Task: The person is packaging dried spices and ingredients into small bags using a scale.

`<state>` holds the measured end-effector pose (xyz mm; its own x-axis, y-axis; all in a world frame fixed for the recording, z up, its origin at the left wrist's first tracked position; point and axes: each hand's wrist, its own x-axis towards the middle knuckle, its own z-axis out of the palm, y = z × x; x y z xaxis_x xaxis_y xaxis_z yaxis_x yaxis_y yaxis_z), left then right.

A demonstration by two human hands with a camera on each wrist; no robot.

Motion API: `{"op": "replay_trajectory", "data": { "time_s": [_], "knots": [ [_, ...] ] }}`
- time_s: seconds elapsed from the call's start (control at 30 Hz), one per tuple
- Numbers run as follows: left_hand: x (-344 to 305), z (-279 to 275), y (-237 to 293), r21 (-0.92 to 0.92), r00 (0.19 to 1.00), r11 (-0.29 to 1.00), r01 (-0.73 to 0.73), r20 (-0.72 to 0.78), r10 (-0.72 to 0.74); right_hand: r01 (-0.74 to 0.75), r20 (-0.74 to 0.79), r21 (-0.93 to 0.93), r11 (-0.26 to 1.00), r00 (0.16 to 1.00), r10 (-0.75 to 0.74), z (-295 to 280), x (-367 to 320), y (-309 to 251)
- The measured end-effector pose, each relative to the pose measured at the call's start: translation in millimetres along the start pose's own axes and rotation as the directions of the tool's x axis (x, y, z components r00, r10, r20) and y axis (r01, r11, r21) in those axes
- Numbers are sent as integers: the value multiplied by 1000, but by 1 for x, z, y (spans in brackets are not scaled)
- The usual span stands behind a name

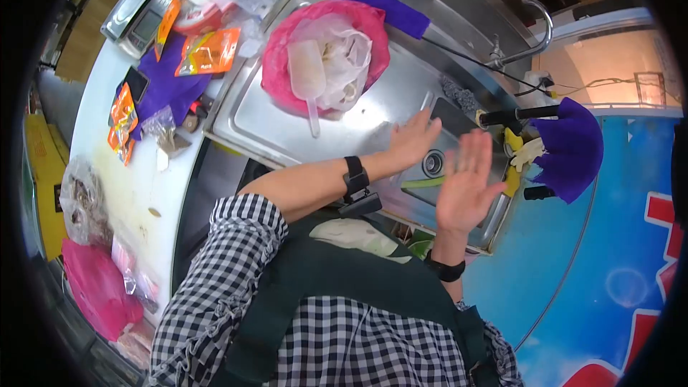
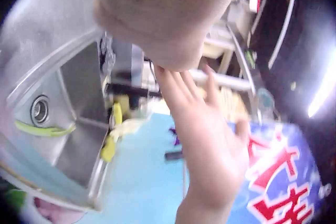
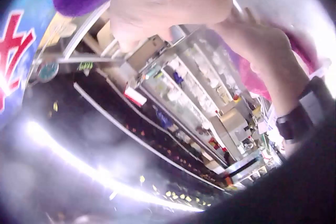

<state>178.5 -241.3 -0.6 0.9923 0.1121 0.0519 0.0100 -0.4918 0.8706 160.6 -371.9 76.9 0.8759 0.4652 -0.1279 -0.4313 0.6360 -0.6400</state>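
Observation:
Over the sink basin [image 1: 450,116], my left hand [image 1: 414,140] reaches out with fingers extended and holds nothing. Close on its right, my right hand [image 1: 466,183] is raised, palm showing and fingers straight, likewise holding nothing. A gap separates the hands in the head view, while they overlap in the left wrist view. Below them a long green strip [image 1: 423,183] lies in the basin beside the round drain [image 1: 433,163]. On the steel drainboard [image 1: 251,111], a pink bag [image 1: 279,57] contains a translucent bag [image 1: 347,64] and a clear scoop [image 1: 306,72].
A curved faucet [image 1: 541,25] rises behind the basin. Purple cloth [image 1: 573,147] and yellow gloves [image 1: 513,150] are at the basin's right side. On the left, a white counter [image 1: 136,193] bears orange packets [image 1: 208,51], a scale [image 1: 136,11] and plastic bags.

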Motion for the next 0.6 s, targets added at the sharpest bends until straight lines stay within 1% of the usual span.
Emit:
{"op": "replay_trajectory", "data": {
  "time_s": [0.03, 0.07, 0.1, 0.13, 0.17, 0.2, 0.23, 0.27, 0.3, 0.33, 0.37, 0.4, 0.43, 0.47, 0.5, 0.53, 0.57, 0.6],
  "knots": [
    [-6, 0, -3, -357, 917, 846, 397, 120, -380, -20, -8, -9, 1000, 1000, 20, -4, -3, 1],
    [-11, 11, 7, -620, 858, 637, 458, 120, -500, -28, -29, -183, 983, 999, 23, -14, -1, 10],
    [-17, 35, 27, -659, 866, 638, 398, 40, -499, -32, -46, -347, 937, 999, 16, -28, 5, 22],
    [-20, 55, 40, -574, 870, 721, 388, -32, -493, -38, -66, -505, 862, 998, 5, -43, 9, 33],
    [-21, 75, 51, -393, 870, 842, 370, -172, -463, -44, -69, -655, 754, 998, -1, -57, 17, 39],
    [-23, 89, 59, -122, 841, 922, 369, -378, -387, -39, -57, -775, 631, 998, -7, -64, 30, 48],
    [-28, 102, 66, 165, 779, 897, 410, -575, -251, -202, -159, -381, 902, 976, 151, -80, 24, 48],
    [-31, 77, 49, 166, 762, 886, 433, -593, -261, -219, -143, -376, 900, 974, 177, -72, 24, 57],
    [-39, 33, 23, 221, 874, 973, -62, -459, 160, -244, -67, -328, 913, 970, 235, -54, 21, 66],
    [-51, -6, 9, 187, 761, 821, -540, -307, 571, -277, 1, -279, 920, 957, 288, -35, 13, 69],
    [-60, -43, 16, 93, 798, 857, -507, -326, 507, -305, 72, -232, 924, 942, 329, -11, 5, 70],
    [-63, -72, 2, 125, 795, 860, -494, -336, 505, -324, 169, -185, 928, 919, 355, 18, 9, 74],
    [-69, -97, -12, 214, 878, 942, -258, -355, 322, -357, 259, -140, 924, 887, 382, 46, 10, 77],
    [-82, -118, -25, 274, 913, 962, 2, -394, 110, -401, 334, -102, 910, 848, 411, 72, 4, 79],
    [-97, -139, -53, 348, 894, 937, 28, -428, 132, -406, 370, -2, 914, 849, 378, 99, 0, 87],
    [-116, -158, -78, 422, 875, 905, 55, -457, 160, -430, 387, -5, 903, 832, 399, 94, 11, 101],
    [-141, -181, -86, 328, 804, 945, 20, -566, 180, -489, 657, -28, 872, 648, 385, 80, 29, 116],
    [-168, -204, -89, 240, 718, 970, -32, -669, 190, -536, 859, -66, 842, 399, 322, 76, 39, 130]
  ]
}}
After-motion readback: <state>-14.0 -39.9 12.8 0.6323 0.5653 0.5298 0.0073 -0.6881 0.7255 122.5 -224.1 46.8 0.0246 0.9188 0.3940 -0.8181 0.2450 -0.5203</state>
